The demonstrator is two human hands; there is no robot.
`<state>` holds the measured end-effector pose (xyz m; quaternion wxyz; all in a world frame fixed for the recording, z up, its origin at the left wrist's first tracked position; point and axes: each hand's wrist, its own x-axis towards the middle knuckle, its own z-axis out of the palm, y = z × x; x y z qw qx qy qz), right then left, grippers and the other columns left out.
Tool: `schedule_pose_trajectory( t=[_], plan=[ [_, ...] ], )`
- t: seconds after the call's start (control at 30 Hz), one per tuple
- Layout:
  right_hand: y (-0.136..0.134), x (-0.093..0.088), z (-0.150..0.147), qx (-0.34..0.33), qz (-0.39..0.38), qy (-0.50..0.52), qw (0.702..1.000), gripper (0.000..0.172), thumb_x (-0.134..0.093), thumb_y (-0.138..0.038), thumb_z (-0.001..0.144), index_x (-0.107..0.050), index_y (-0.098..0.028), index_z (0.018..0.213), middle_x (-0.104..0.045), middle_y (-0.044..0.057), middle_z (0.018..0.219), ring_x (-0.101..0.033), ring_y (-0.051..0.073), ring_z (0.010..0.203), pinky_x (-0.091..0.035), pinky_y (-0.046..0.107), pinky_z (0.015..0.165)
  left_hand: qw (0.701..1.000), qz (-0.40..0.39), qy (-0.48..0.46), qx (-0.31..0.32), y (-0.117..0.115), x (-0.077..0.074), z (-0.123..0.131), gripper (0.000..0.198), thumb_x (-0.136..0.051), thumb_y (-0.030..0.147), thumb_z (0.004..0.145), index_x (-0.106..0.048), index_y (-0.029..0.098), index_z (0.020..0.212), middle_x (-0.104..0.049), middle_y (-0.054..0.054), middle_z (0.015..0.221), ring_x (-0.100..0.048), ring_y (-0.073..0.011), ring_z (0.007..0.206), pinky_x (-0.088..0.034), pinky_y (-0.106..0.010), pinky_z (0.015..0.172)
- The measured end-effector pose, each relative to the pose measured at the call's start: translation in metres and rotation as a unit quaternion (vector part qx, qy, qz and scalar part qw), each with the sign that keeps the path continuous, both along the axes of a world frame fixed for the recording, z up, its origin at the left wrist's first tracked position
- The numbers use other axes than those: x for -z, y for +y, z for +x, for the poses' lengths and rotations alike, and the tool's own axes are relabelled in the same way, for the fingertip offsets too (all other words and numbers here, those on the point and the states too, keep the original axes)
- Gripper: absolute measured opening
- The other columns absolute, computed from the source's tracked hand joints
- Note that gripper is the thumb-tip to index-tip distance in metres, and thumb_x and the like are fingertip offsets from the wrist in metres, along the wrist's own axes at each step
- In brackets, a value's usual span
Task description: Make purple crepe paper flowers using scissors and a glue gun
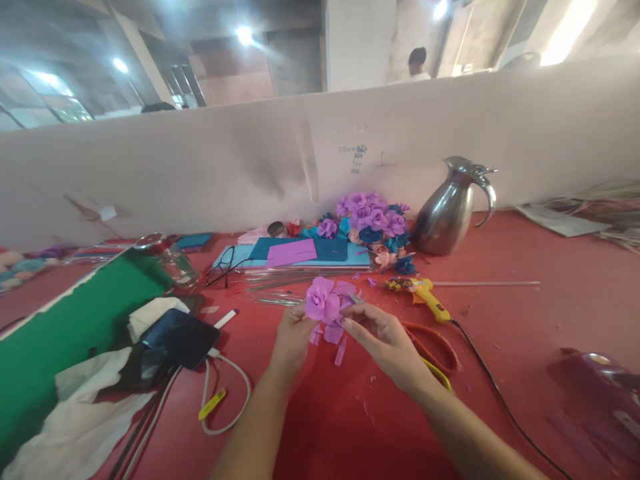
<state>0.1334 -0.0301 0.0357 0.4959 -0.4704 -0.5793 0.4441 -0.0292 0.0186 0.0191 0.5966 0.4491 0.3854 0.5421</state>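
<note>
A purple paper flower [321,300] is pinched in my left hand [294,337], its open face turned toward me. Close by on the right, my right hand [383,340] has its thumb and fingertips drawn together at the flower's edge; what is between them I cannot make out. Cut purple paper pieces [333,333] lie on the table just beneath the flower. Scissors with red and yellow handles [436,347] rest under my right hand, partly covered by it.
A yellow glue gun [431,300] with a black cord lies right of my hands. Behind are finished paper flowers [373,217], paper sheets [320,250], glasses [227,267] and a metal jug [447,210]. At left are a glass jar [177,265], phone [183,337] and green board [90,320].
</note>
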Motion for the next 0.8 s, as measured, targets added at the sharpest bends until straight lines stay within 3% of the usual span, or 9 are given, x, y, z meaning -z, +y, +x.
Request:
schedule_pose_trajectory(
  t=[0.1,0.23,0.47,0.8],
  plan=[
    [-0.001,-0.004,-0.001,-0.012,-0.054,0.123,0.991,0.03,-0.066,-0.048,0.079,-0.066,-0.02,0.092,-0.067,0.004,0.091,-0.06,0.018,0.087,-0.046,0.031,0.082,0.999,0.009,0.031,0.032,-0.003,-0.001,0.003,0.016,-0.083,0.031,0.058,-0.072,0.019,0.056,-0.063,0.0,0.052,-0.058,-0.0155,0.059,-0.048,-0.029,0.065],
    [0.0,-0.008,-0.003,0.004,-0.084,0.2,0.976,0.032,-0.073,-0.05,0.072,-0.064,-0.019,0.078,-0.063,0.0,0.077,-0.055,0.014,0.075,-0.043,0.028,0.077,0.994,0.024,0.079,0.067,-0.005,-0.004,0.005,0.019,-0.082,0.034,0.06,-0.072,0.019,0.053,-0.062,-0.002,0.053,-0.054,-0.0145,0.054,-0.047,-0.027,0.059],
    [0.004,-0.01,-0.003,0.029,-0.108,0.236,0.965,0.034,-0.076,-0.05,0.065,-0.063,-0.019,0.068,-0.058,-0.001,0.065,-0.049,0.012,0.063,-0.04,0.026,0.068,0.994,0.019,0.085,0.073,-0.006,-0.007,0.008,0.02,-0.083,0.033,0.059,-0.07,0.021,0.051,-0.057,0.0,0.049,-0.046,-0.0124,0.049,-0.045,-0.027,0.053],
    [0.004,-0.007,0.001,0.063,-0.116,0.258,0.957,0.026,-0.073,-0.043,0.067,-0.062,-0.019,0.073,-0.054,-0.003,0.067,-0.044,0.011,0.062,-0.034,0.024,0.06,0.993,-0.013,0.043,0.106,-0.005,0.011,0.009,0.019,-0.078,0.039,0.067,-0.074,0.02,0.069,-0.062,-0.001,0.059,-0.054,-0.0143,0.058,-0.047,-0.028,0.061]
  ],
)
